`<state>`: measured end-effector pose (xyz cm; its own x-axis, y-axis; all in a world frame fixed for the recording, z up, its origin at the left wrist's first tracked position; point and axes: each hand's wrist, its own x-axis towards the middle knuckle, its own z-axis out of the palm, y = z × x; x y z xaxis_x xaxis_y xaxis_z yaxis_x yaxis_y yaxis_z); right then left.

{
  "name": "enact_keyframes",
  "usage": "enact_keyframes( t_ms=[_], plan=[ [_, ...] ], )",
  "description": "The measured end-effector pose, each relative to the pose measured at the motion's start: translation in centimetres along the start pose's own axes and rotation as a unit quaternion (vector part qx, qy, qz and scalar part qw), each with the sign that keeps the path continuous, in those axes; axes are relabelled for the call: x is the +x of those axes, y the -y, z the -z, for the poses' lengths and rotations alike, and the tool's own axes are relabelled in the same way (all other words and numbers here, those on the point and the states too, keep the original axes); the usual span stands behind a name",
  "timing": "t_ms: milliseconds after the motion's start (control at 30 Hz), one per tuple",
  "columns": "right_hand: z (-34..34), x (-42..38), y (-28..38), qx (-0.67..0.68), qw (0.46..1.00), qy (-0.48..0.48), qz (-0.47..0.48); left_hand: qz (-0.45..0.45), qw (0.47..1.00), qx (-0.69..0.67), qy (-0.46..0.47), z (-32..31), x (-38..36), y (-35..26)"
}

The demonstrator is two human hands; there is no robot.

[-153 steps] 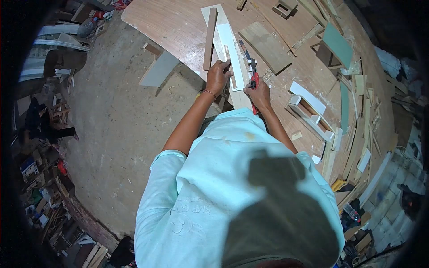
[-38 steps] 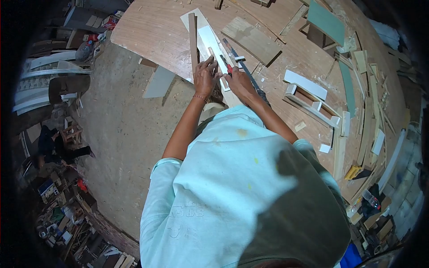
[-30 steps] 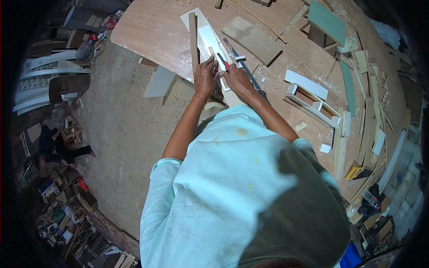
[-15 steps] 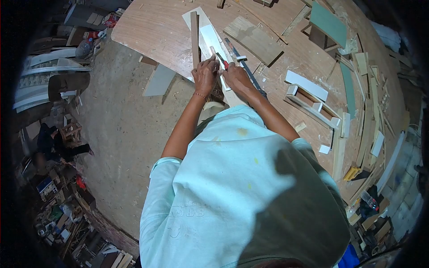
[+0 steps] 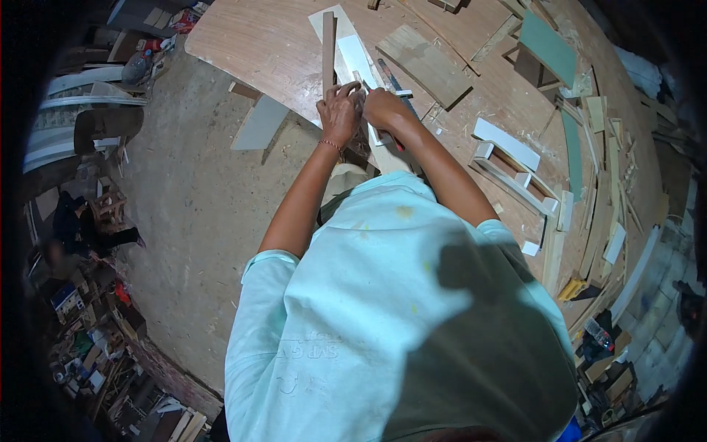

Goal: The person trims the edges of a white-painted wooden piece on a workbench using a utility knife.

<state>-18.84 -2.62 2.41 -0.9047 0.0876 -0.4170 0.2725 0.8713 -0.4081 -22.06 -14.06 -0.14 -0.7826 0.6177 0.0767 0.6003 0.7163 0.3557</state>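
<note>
My left hand (image 5: 340,119) is at the table's near edge, fingers bent and pressed on a small pale wood piece (image 5: 357,76) over a white strip (image 5: 355,55). Close beside it, my right hand (image 5: 386,110) is closed around a slim tool, whose dark tip (image 5: 367,85) shows ahead of the fingers. A bit of red (image 5: 399,145) shows under the right wrist. A narrow brown wood strip (image 5: 328,55) lies just beyond my left fingers, on a pale board (image 5: 321,20). The palms hide most of what lies between the hands.
A dark saw-like bar (image 5: 390,74) lies right of the hands, near a flat wood board (image 5: 423,66). Farther right are a white-edged wooden frame (image 5: 512,177), a green-topped piece (image 5: 549,48) and long offcuts (image 5: 600,184). A person (image 5: 81,228) sits at far left.
My right hand has turned and shifted slightly up over the tool, hiding the red part seen ahead of it before. My left fingers have spread a little over the wood. The view has shifted slightly.
</note>
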Motion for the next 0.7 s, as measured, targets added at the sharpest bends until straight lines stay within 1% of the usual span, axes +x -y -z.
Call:
enact_keyframes(
  t_ms=[67, 100, 133, 200, 233, 300, 400, 433, 467, 533, 567, 600, 667, 700],
  plan=[
    [0.2, 0.4, 0.1, -0.035, 0.999, 0.032, 0.013, 0.001, 1.000, 0.006, 0.000, 0.1, -0.1, 0.0],
    [-0.3, 0.5, 0.1, -0.041, 0.998, -0.030, 0.037, 0.001, 1.000, 0.004, 0.004, -0.1, 0.0, 0.1],
    [-0.6, 0.7, -0.1, -0.043, 0.998, -0.029, 0.038, 0.001, 1.000, 0.002, 0.008, -0.1, 0.1, 0.2],
    [-0.9, 0.8, -0.2, -0.033, 0.999, 0.005, 0.011, 0.000, 1.000, 0.016, 0.004, -0.3, 0.1, 0.3],
    [-1.0, 0.6, -0.1, -0.035, 0.999, 0.004, 0.013, -0.005, 0.999, 0.032, 0.002, -0.4, 0.2, 0.5],
    [-1.4, -0.3, -0.2, 0.019, 0.999, 0.000, -0.037, -0.002, 0.999, 0.036, 0.006, -0.3, 0.4, 0.4],
    [-1.6, -2.3, -0.1, 0.004, 1.000, -0.009, -0.025, -0.007, 0.999, 0.045, 0.008, -0.1, 0.2, 0.2],
    [-0.9, -3.4, 0.5, 0.097, 0.991, -0.018, -0.087, -0.014, 0.999, 0.050, 0.003, 0.0, 0.2, 0.1],
    [-1.0, -3.4, 0.5, 0.095, 0.991, -0.022, -0.087, -0.016, 0.999, 0.050, -0.001, 0.2, 0.2, 0.0],
    [-0.5, -3.8, 1.1, 0.070, 0.991, 0.025, -0.110, -0.006, 0.998, 0.058, 0.027, 0.6, 0.2, -0.3],
    [-0.2, -4.3, 1.2, 0.092, 0.986, 0.027, -0.135, -0.008, 0.998, 0.058, 0.024, 0.5, 0.3, -0.2],
    [0.1, -4.7, 1.3, 0.091, 0.986, 0.025, -0.135, -0.006, 0.998, 0.056, 0.018, 0.3, 0.3, -0.1],
    [0.3, -5.0, 1.3, 0.086, 0.991, 0.042, -0.095, -0.007, 0.998, 0.055, 0.012, -0.3, 0.2, 0.3],
    [0.3, -4.9, 1.3, 0.086, 0.991, 0.039, -0.096, -0.004, 0.998, 0.059, 0.012, -0.3, 0.3, 0.2]
  ],
)
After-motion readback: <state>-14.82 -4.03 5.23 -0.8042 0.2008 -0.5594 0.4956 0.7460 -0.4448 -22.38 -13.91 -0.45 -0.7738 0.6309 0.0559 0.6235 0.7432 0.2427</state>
